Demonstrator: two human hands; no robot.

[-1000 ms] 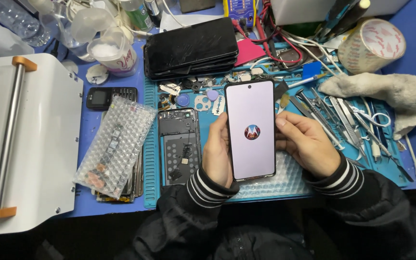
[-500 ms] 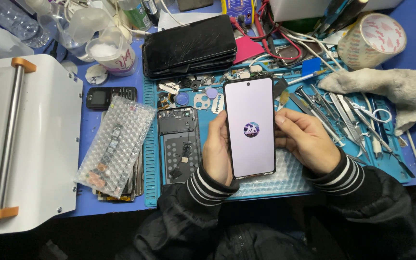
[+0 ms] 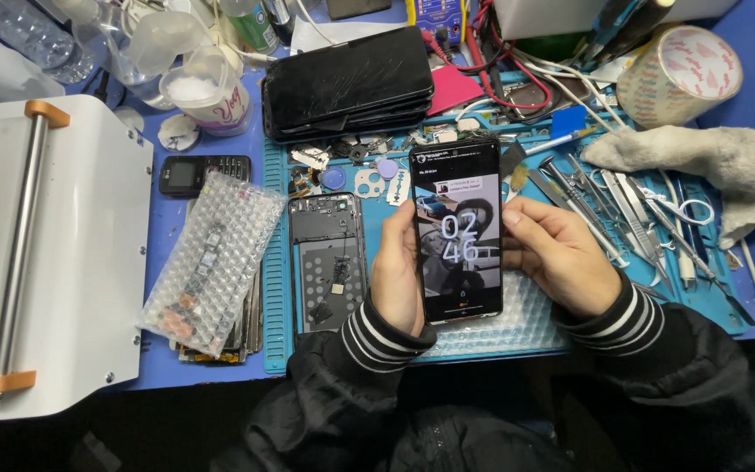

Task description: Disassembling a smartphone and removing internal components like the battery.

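Smartphone (image 3: 457,234) upright between both hands above the blue mat (image 3: 277,262) on the desk — I hold its left edge in my left hand (image 3: 398,278), fingers clamped on it; right hand (image 3: 557,253) fingers clasp the right edge. Screen lit with a clock display, so power-up looks complete — the opened phone frame (image 3: 329,262) beside it remains unassembled.
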